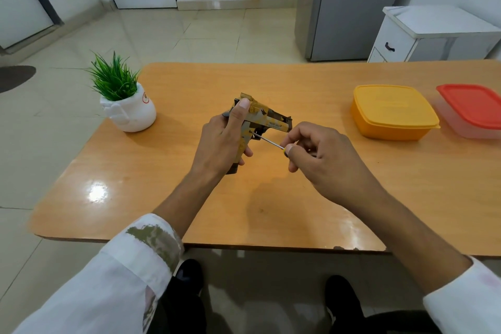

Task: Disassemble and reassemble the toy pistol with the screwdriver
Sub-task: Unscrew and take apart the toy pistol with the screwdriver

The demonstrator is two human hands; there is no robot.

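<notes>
We hold the pistol [271, 122] upright over the middle of the table [189, 192], with its barrel pointing right. We cannot tell if its bottom touches the table. Our left hand [221, 141] is wrapped around its grip, with the thumb lying up along the back. The thin metal tip of the screwdriver [268, 141] touches the pistol's side near the trigger. Just right of the pistol, our right hand [320, 154] pinches the screwdriver's yellow handle between thumb and fingers, and hides most of it. Left of the pistol stands a green plant [119, 95] in a white pot. Far to the pistol's right sits a yellow box [393, 114], and a red-lidded box [471, 111] sits just past it.
</notes>
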